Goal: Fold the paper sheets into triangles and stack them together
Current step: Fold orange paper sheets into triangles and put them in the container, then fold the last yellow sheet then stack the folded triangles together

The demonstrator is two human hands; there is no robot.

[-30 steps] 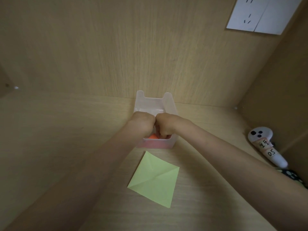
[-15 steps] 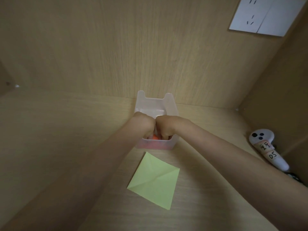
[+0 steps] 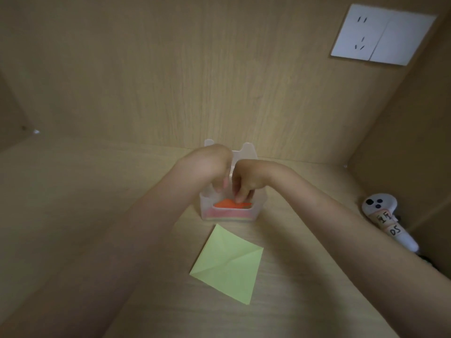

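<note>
A translucent plastic box (image 3: 258, 211) stands at the back of the wooden desk and holds a stack of coloured sheets, with an orange sheet (image 3: 225, 204) on top. My right hand (image 3: 246, 181) reaches down into the box, and its fingertips pinch the orange sheet near its right side. Beside it, over the box's left half, my left hand (image 3: 210, 167) hovers blurred with curled fingers; what it holds is not visible. A yellow-green sheet (image 3: 228, 263) with diagonal creases lies flat on the desk in front of the box, between my forearms.
A white controller (image 3: 380, 215) with handwritten labels lies at the right by the side wall. A white wall socket (image 3: 383, 35) sits high on the back panel. Wooden walls close off the desk behind and to the right.
Both hands have lifted from deep inside the box to its rim. The orange sheet shows more now, with my right fingers on it.
</note>
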